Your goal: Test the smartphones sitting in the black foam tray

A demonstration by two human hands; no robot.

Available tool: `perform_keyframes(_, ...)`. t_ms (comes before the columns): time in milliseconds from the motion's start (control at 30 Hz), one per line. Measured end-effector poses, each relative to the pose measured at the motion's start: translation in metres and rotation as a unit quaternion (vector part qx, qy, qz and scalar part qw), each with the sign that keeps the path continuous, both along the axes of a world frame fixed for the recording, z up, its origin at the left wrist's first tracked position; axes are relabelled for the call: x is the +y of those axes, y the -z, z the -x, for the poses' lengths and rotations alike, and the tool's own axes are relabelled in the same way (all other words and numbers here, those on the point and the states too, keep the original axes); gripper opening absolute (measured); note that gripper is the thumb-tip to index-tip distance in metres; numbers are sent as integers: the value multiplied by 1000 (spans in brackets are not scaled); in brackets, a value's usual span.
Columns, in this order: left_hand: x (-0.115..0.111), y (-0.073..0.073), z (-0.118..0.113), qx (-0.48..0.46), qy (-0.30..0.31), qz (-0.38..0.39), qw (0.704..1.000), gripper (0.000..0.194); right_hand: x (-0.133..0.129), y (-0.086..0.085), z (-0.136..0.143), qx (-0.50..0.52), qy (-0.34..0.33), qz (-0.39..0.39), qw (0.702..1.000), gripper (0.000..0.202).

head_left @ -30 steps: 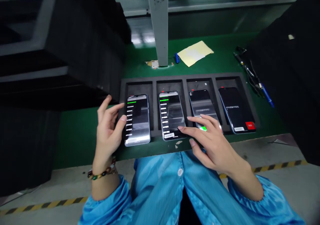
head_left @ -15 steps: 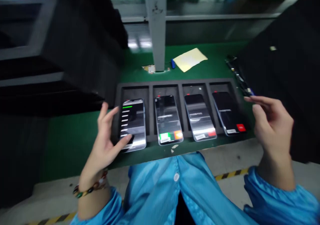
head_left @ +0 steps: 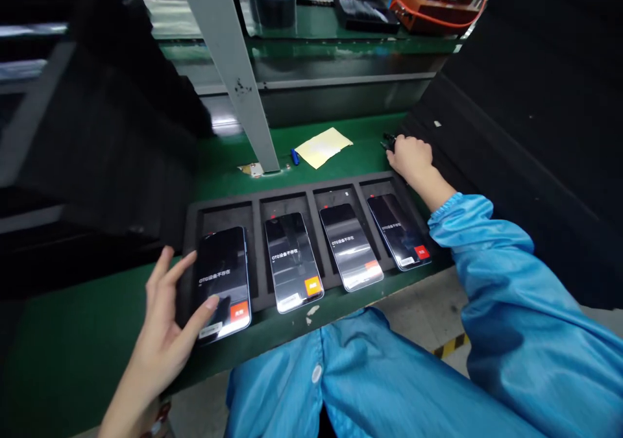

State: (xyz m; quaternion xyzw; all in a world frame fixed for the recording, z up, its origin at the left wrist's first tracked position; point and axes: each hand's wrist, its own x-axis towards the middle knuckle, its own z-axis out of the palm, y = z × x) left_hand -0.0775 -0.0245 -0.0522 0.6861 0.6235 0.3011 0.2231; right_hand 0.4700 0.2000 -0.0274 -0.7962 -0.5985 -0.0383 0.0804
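Observation:
Several smartphones lie in the compartments of a black foam tray (head_left: 195, 214). Over the leftmost phone (head_left: 221, 295), my left hand (head_left: 163, 324) is open with fingers spread, its thumb at the lower part of the screen. That screen is dark, with white text and a red button. The phone beside it (head_left: 293, 266) has an orange button, while a third phone (head_left: 351, 246) and the rightmost phone (head_left: 396, 227) show red ones. Beyond the tray's far right corner, my right hand (head_left: 413, 159) is closed at a small black object (head_left: 389, 141), mostly hidden by the fingers.
A yellow paper (head_left: 324, 147) and a blue cap-like piece (head_left: 294, 157) lie behind the tray, near a grey post (head_left: 238, 81). Stacked black foam (head_left: 111, 120) rises at left, and a black panel (head_left: 525, 133) slopes at right. A tape roll (head_left: 270, 3) stands farther back.
My right hand has moved forward to the black object past the tray. The leftmost screen went from a list to text with a red button; the second phone's green button is gone. The view has shifted.

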Motion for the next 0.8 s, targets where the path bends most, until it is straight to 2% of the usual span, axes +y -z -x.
perform_keyframes(133, -1, -2, -2, -28, -4, 23, 999, 76, 34, 7, 0, 27, 11, 3, 1000, 43)
perform_keyframes(267, 0, -2, -2, -25, -2, 26, 999, 73, 47, 4, -8, 59, 10, -8, 998, 45)
perform_keyframes(400, 3, -2, -2, -30, -2, 35, 999, 69, 40, -5, -23, 93, -4, -38, 995, 51)
perform_keyframes(600, 6, 2, 2, -39, -13, 35, 999, 68, 17, -21, -41, 147, -9, -53, 988, 28)
perform_keyframes(800, 10, 15, 9, -39, -16, 33, 999, 73, 6, -25, -35, 195, 0, -52, 979, 20)
